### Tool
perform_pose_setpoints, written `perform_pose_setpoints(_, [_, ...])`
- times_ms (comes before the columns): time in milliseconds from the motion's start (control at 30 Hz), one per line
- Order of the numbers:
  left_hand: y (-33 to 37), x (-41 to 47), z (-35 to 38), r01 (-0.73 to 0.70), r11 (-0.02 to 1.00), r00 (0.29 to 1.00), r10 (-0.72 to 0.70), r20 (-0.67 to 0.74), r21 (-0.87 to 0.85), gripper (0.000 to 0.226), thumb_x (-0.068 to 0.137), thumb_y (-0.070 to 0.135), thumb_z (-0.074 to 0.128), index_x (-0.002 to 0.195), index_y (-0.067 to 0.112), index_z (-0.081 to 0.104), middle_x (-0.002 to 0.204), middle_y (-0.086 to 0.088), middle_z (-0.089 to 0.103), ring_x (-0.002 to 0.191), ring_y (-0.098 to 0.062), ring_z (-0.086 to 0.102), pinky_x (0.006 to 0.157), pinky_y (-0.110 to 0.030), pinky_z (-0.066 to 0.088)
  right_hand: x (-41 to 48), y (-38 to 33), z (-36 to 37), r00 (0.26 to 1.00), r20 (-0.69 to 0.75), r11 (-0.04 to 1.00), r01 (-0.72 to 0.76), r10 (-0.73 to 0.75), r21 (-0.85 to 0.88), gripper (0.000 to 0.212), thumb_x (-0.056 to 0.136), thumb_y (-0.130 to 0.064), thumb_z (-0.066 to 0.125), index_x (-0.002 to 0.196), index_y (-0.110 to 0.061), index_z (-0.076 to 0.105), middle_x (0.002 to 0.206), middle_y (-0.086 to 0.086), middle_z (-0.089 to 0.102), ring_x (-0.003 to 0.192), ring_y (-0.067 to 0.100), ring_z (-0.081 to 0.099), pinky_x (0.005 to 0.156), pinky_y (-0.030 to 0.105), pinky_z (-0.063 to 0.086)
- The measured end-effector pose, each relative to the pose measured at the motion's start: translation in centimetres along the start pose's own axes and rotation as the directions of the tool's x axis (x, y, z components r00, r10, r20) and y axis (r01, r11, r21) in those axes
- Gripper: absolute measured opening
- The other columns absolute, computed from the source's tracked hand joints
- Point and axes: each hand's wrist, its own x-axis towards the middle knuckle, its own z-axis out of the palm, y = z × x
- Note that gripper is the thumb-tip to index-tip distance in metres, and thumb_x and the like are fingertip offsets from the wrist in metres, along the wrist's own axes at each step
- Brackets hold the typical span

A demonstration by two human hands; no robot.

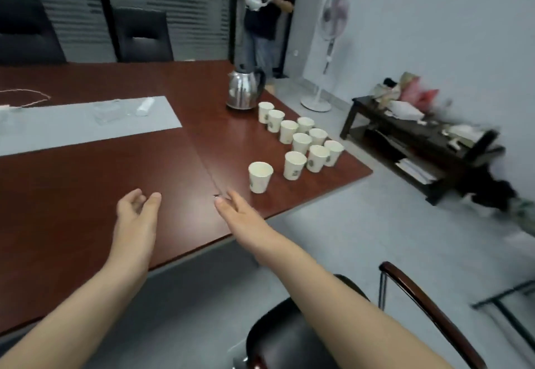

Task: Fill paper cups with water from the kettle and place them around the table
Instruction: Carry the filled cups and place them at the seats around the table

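Both hands are reaching empty over the desk low in the frame, the left hand with fingers loosely curled, the right hand stretching flat toward the nearest cup. The other paper cups are standing crowded in rows right of centre, running up to the kettle above them. Reaching across for the kettle is risking a sweep that topples these light cups, since they are sitting so close together near the desk's edge.

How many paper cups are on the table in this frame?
10. Nine paper cups cluster in rough rows from the kettle toward the right corner of the table; a single cup stands apart, nearest the right hand. None seems hidden.
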Motion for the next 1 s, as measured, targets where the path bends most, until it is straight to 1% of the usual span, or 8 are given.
perform_pose_setpoints(100, [3.1, -3.8, 5.3, -0.05, 0.999, 0.984, 0.05, 0.173, -0.004, 0.046, 0.099, 0.03, 0.043, 0.142, 0.016, 0.034, 0.148, -0.001, 0.037, 0.131, -0.012, 0.035, 0.098, -0.018, 0.023, -4.1, 0.5, -4.9, 0.989, -0.147, 0.998, 0.003, 0.006, 0.057, 0.06, 0.101, -0.043, 0.036, 0.153, -0.022, 0.015, 0.156, -0.007, 0.026, 0.139, 0.007, 0.026, 0.107, 0.022, 0.019])
perform_pose_setpoints(200, [5.5, -7.2, 9.8, -0.076, 0.997, 0.936, 0.083, 0.341, -0.035, 0.044, 0.1, 0.03, 0.041, 0.141, 0.018, 0.034, 0.142, 0.004, 0.039, 0.117, -0.004, 0.035, 0.086, -0.008, 0.027, -7.9, 0.7, -8.9, 0.954, -0.298, 0.991, 0.005, 0.036, 0.135, 0.059, 0.101, -0.042, 0.036, 0.153, -0.023, 0.015, 0.156, -0.008, 0.026, 0.137, 0.006, 0.03, 0.111, 0.024, 0.023])
perform_pose_setpoints(333, [7.7, -11.1, 14.6, -0.074, 0.996, 0.84, 0.092, 0.535, -0.055, 0.045, 0.099, 0.035, 0.042, 0.141, 0.023, 0.036, 0.134, 0.01, 0.04, 0.116, -0.005, 0.035, 0.104, -0.028, 0.029, -13.3, 2.5, -13.5, 0.871, -0.482, 0.977, 0.014, 0.093, 0.213, 0.06, 0.1, -0.049, 0.034, 0.152, -0.03, 0.012, 0.157, -0.009, 0.025, 0.142, 0.017, 0.029, 0.11, 0.028, 0.025])
perform_pose_setpoints(433, [9.2, -14.6, 17.7, -0.096, 0.992, 0.74, 0.123, 0.661, -0.077, 0.046, 0.098, 0.038, 0.043, 0.141, 0.021, 0.037, 0.14, 0.008, 0.041, 0.119, -0.005, 0.038, 0.107, -0.028, 0.028, -18.7, 4.5, -16.7, 0.758, -0.641, 0.968, 0.053, 0.121, 0.246, 0.061, 0.099, -0.052, 0.034, 0.152, -0.032, 0.013, 0.156, -0.008, 0.028, 0.142, 0.013, 0.03, 0.117, 0.034, 0.024])
perform_pose_setpoints(633, [11.8, -24.3, 22.4, -0.108, 0.984, 0.494, 0.175, 0.851, -0.14, 0.048, 0.099, 0.042, 0.036, 0.142, 0.019, 0.037, 0.146, 0.005, 0.04, 0.135, -0.01, 0.033, 0.111, -0.03, 0.023, -30.1, 7.5, -22.1, 0.543, -0.824, 0.972, 0.053, 0.163, 0.227, 0.065, 0.094, -0.063, 0.03, 0.151, -0.036, 0.016, 0.157, -0.009, 0.025, 0.143, 0.015, 0.026, 0.117, 0.046, 0.024])
perform_pose_setpoints(767, [13.3, -32.3, 24.7, -0.032, 0.986, 0.35, 0.166, 0.922, -0.165, 0.054, 0.099, 0.048, 0.033, 0.146, 0.023, 0.032, 0.151, 0.008, 0.034, 0.139, -0.009, 0.028, 0.118, -0.036, 0.018, -37.9, 8.8, -24.6, 0.448, -0.88, 0.975, 0.073, 0.158, 0.212, 0.066, 0.093, -0.065, 0.028, 0.151, -0.036, 0.015, 0.158, -0.012, 0.021, 0.144, 0.015, 0.025, 0.117, 0.048, 0.024])
perform_pose_setpoints(900, [14.1, -41.8, 25.8, 0.003, 0.986, 0.238, 0.163, 0.958, -0.168, 0.057, 0.098, 0.053, 0.031, 0.146, 0.023, 0.034, 0.149, 0.009, 0.036, 0.139, -0.009, 0.029, 0.117, -0.036, 0.019, -46.7, 11.3, -26.4, 0.344, -0.931, 0.986, 0.068, 0.123, 0.155, 0.067, 0.092, -0.066, 0.027, 0.15, -0.033, 0.02, 0.157, -0.01, 0.024, 0.143, 0.016, 0.027, 0.116, 0.049, 0.025])
perform_pose_setpoints(1000, [14.0, -48.7, 26.2, 0.018, 0.986, 0.188, 0.157, 0.97, -0.163, 0.057, 0.098, 0.053, 0.028, 0.146, 0.023, 0.033, 0.15, 0.009, 0.035, 0.139, -0.009, 0.028, 0.116, -0.035, 0.019, -53.0, 14.0, -27.5, 0.323, -0.935, 0.977, 0.096, 0.149, 0.189, 0.06, 0.096, -0.06, 0.028, 0.149, -0.033, 0.024, 0.155, -0.01, 0.029, 0.139, 0.016, 0.033, 0.114, 0.047, 0.03])
